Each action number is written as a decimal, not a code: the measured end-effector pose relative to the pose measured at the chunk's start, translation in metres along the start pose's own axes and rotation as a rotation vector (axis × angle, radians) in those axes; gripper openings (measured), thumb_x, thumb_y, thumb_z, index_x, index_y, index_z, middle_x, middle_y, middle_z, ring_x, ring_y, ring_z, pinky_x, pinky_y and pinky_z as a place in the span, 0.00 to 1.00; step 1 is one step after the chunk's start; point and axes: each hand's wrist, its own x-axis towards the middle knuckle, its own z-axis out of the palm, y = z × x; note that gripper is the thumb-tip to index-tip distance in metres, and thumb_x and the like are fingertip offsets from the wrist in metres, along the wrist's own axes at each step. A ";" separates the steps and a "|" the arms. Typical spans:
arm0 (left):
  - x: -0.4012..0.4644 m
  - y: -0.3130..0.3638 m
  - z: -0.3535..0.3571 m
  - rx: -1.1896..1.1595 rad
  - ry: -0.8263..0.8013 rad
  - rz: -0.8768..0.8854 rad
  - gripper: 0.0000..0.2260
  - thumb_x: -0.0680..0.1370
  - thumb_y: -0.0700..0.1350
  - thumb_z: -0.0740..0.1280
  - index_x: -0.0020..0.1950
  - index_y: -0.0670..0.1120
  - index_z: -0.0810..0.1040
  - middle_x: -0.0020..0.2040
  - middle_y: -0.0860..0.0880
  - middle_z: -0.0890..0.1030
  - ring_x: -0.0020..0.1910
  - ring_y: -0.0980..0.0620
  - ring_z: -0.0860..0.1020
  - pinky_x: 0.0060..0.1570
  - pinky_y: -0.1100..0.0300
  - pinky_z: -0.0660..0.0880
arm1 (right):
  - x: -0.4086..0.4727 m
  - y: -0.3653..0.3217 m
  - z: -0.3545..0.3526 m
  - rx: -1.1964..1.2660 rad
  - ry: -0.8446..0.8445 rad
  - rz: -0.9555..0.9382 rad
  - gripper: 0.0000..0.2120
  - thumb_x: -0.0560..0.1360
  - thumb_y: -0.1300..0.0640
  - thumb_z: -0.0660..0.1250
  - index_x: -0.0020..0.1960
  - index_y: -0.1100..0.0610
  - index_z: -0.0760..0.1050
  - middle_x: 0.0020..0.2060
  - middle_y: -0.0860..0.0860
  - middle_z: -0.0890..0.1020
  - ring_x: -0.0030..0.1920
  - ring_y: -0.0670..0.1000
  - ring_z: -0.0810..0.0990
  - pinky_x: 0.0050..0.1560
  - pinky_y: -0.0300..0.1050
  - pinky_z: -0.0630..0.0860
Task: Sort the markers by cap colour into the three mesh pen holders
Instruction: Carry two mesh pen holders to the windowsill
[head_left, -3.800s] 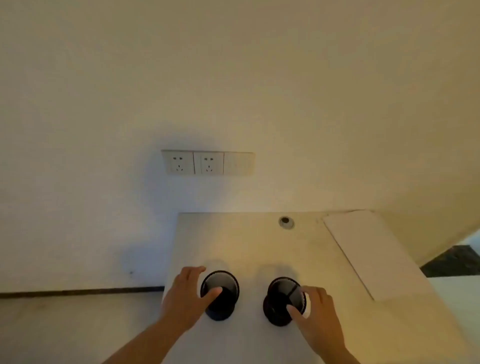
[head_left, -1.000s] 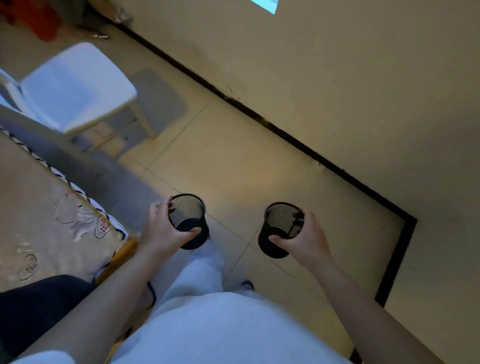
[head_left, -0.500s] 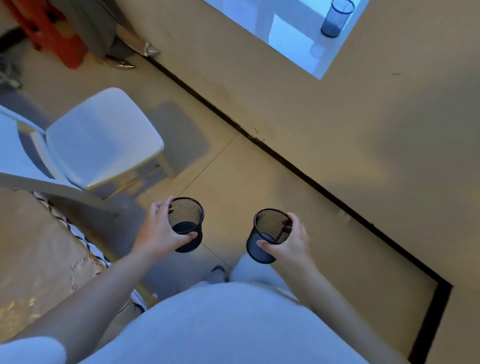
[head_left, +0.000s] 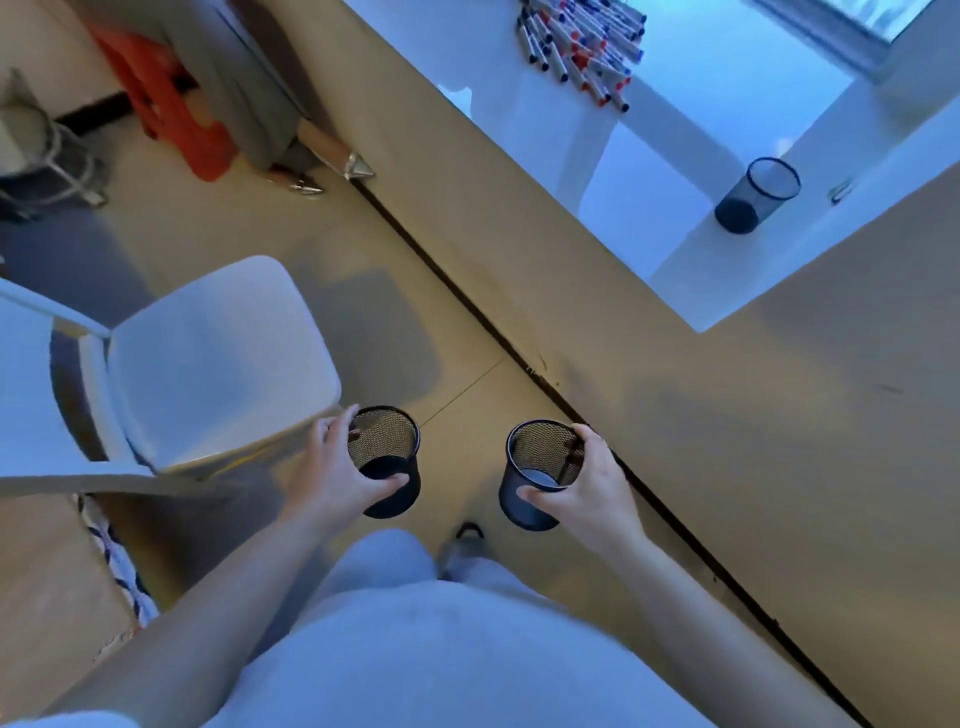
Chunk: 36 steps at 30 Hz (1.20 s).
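Observation:
I carry two empty black mesh pen holders in front of my body, above the floor. My left hand (head_left: 332, 475) grips the left mesh holder (head_left: 387, 460) around its side. Around the right mesh holder (head_left: 537, 473) my right hand (head_left: 592, 491) is closed, fingers over the rim. A third mesh holder (head_left: 756, 195) stands upright on a white ledge (head_left: 691, 280) at the upper right. A pile of markers (head_left: 582, 44) with red, blue and black caps lies on the white surface at the top.
A white chair (head_left: 208, 358) stands at my left on the tiled floor. Another person's grey trouser leg and pointed shoe (head_left: 353, 163) are at the upper left, beside an orange stool (head_left: 166, 104). A patterned cloth edge (head_left: 111, 556) lies at lower left. A beige wall (head_left: 727, 441) runs diagonally at my right.
I lifted both holders off a small desk and turned away from it. Since half a second ago the view has swung up, bringing the marker pile and third holder into sight.

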 end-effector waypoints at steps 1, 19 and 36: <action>0.012 0.006 -0.003 -0.006 0.012 -0.014 0.44 0.62 0.54 0.78 0.72 0.52 0.60 0.64 0.51 0.64 0.63 0.52 0.69 0.60 0.54 0.68 | 0.015 -0.008 -0.006 -0.006 -0.006 -0.010 0.46 0.58 0.41 0.76 0.70 0.51 0.59 0.63 0.45 0.70 0.62 0.47 0.70 0.58 0.40 0.68; 0.304 0.107 -0.082 0.105 -0.171 0.169 0.44 0.63 0.56 0.77 0.73 0.52 0.57 0.66 0.53 0.62 0.64 0.52 0.68 0.54 0.59 0.66 | 0.259 -0.137 -0.011 0.119 0.104 0.141 0.44 0.59 0.45 0.78 0.69 0.53 0.61 0.63 0.48 0.72 0.62 0.49 0.71 0.61 0.46 0.71; 0.491 0.311 -0.035 0.235 -0.368 0.387 0.46 0.63 0.59 0.75 0.74 0.51 0.55 0.65 0.53 0.61 0.63 0.53 0.67 0.56 0.62 0.64 | 0.450 -0.120 -0.114 0.268 0.229 0.278 0.45 0.58 0.45 0.78 0.69 0.54 0.61 0.63 0.49 0.72 0.61 0.49 0.72 0.55 0.41 0.69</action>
